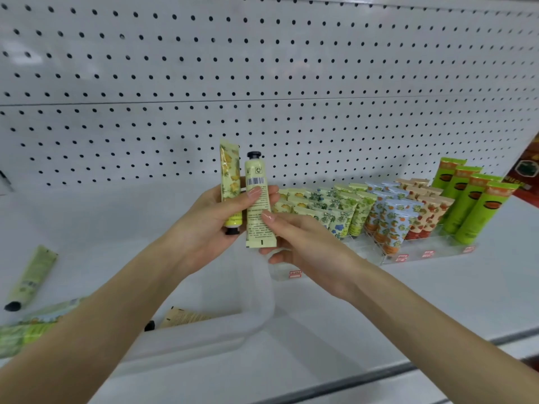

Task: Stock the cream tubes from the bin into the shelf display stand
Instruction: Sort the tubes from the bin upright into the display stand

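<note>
My left hand grips two pale yellow cream tubes in front of the shelf. One yellow-flowered tube stands cap down. The other tube stands cap up with its barcode side toward me. My right hand pinches the lower end of this barcode tube with thumb and fingers. The clear display stand sits on the shelf to the right, filled with rows of patterned tubes. The translucent bin lies below my hands, with a few tubes inside.
A white pegboard wall backs the white shelf. Tall green tubes stand at the stand's right end, and a red package is behind them. A light green tube leans in the bin at far left.
</note>
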Available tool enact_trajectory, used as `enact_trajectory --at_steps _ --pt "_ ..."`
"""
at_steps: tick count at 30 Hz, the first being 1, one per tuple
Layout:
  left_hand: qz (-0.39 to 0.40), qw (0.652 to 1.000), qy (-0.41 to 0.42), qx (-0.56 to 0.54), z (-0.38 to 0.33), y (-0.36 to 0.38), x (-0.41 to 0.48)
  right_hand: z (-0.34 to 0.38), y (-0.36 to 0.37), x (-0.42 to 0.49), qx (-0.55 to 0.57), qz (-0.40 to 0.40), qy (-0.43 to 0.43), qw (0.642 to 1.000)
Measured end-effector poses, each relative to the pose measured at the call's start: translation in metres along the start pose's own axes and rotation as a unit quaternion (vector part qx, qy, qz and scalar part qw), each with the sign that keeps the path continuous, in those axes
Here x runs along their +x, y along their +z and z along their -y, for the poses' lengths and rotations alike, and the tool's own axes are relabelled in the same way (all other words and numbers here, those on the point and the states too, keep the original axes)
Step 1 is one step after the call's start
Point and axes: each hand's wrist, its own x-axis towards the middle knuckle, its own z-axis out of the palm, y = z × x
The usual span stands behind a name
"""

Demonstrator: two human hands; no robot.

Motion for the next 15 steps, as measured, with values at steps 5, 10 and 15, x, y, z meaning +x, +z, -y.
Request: enact_trajectory --at_steps 5,10,15 --pt "0.012 1.000 0.015 0.014 -0.0012 0.0025 -0.0019 -0.0007 0.0000 -0.0027 0.013 0.017 0.014 1.000" --pt "0.014 1.000 0.022 -0.008 -0.0020 0.0038 -0.0033 -0.0031 -0.0023 -0.0042 0.044 0.009 0.015 0.999" --pt "0.012 0.999 0.027 -0.022 -0.0017 0.0036 -0.0038 -0.0070 -0.0063 -0.0096 0.081 -0.057 0.013 0.995"
